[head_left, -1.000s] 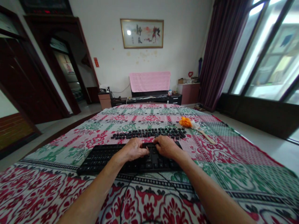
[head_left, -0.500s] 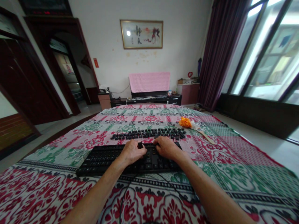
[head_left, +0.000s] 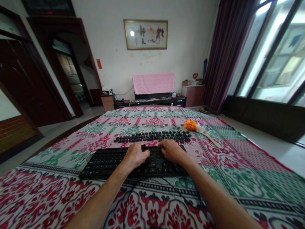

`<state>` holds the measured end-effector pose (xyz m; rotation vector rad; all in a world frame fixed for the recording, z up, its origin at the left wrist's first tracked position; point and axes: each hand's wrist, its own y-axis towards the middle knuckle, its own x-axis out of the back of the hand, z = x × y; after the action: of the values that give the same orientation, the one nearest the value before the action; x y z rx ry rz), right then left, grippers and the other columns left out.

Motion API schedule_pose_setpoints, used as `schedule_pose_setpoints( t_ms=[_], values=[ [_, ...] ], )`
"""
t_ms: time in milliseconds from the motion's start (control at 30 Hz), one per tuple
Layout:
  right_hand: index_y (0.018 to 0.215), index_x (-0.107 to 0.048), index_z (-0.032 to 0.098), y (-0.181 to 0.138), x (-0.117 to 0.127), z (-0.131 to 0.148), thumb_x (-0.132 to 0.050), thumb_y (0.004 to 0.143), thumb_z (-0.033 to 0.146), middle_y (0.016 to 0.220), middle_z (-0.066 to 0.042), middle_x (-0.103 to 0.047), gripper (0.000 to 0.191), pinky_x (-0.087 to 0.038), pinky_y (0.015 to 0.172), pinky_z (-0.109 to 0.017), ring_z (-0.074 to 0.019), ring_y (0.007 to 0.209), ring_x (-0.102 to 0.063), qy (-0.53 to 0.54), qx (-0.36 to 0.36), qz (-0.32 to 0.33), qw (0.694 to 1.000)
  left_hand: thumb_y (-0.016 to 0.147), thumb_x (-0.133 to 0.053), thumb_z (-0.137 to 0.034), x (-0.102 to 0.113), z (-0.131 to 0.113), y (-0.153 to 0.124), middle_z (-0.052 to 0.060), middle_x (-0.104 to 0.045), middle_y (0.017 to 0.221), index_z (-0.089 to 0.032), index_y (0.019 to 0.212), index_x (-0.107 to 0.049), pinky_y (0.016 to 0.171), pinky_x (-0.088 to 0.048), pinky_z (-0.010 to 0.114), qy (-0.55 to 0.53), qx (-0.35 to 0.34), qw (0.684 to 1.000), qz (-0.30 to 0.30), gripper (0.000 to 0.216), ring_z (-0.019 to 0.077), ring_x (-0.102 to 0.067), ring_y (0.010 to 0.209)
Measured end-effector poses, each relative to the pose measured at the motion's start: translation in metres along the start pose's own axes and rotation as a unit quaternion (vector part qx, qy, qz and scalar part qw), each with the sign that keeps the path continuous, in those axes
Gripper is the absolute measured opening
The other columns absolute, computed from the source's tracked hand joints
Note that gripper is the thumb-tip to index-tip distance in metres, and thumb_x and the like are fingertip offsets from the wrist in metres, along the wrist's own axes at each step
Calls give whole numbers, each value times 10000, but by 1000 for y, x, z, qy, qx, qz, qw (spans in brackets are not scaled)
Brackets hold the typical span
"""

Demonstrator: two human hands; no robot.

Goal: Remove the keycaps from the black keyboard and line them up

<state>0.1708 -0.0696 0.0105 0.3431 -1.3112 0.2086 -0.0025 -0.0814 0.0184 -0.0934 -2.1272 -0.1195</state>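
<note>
A black keyboard (head_left: pixel 105 162) lies on the patterned cloth in front of me, its cable running towards me. Over its middle, my left hand (head_left: pixel 136 156) is closed, thumb pressed inward. A small black piece (head_left: pixel 143 148) shows between its thumb and fingers; whether it is a keycap I cannot tell. My right hand (head_left: pixel 172 151) rests over the keyboard's upper right part. Its fingers are curled together near the far edge, and their tips hide what they pinch. Just beyond the keyboard, loose black keycaps (head_left: pixel 152 136) are spread in uneven rows.
The flowered cloth (head_left: pixel 152 213) covers the table. A brush (head_left: pixel 212 140) with a pale handle lies at the right, near a bright orange bunch (head_left: pixel 190 125). By the far wall, a pink towel (head_left: pixel 153 83) hangs over something dark on a low cabinet (head_left: pixel 178 101).
The view has shifted slightly. My left thumb sits a little differently beside the small black piece, and my right hand stays over the same part of the keyboard.
</note>
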Motion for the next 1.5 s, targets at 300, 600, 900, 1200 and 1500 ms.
schedule_pose_setpoints(
  t_ms=[300,600,900,1200,1500],
  values=[
    [899,-652,173,-1,-4,-2,-435,701,137,917,-77,-652,296,-397,786,-253,-180,886,-577,6,11,-25,1000,638,-491,-216,-13,10,2,31,-618,532,-146,682,-582,471,-383,188,-54,8,998,-28,123,127,-574,496],
    [927,-648,175,-1,-6,-4,-471,686,150,939,-71,-650,299,-401,806,-241,-176,904,-574,32,-14,-17,999,615,-527,-210,-3,9,1,23,-596,515,-142,775,-525,383,-423,194,-227,97,969,-8,174,150,-591,462],
    [922,-651,172,-3,1,3,-484,688,158,945,-77,-641,288,-392,805,-258,-186,899,-566,24,2,-24,999,602,-544,-214,10,13,2,10,-578,510,-145,710,-518,373,-443,195,-295,84,951,-42,131,147,-593,476],
    [865,-658,185,-4,-4,27,-525,712,284,796,-3,-654,226,-378,640,-200,-121,705,-555,210,133,-18,968,608,-515,-203,1,12,5,5,-579,489,-153,697,-528,374,-444,203,-289,60,955,-42,103,159,-599,474],
    [757,-663,165,0,-20,30,-501,731,322,602,7,-607,227,-272,476,-187,-74,504,-455,230,108,-21,967,610,-530,-224,2,10,3,-1,-581,484,-156,702,-521,369,-426,195,-284,60,956,-39,114,156,-592,460]
  ],
)
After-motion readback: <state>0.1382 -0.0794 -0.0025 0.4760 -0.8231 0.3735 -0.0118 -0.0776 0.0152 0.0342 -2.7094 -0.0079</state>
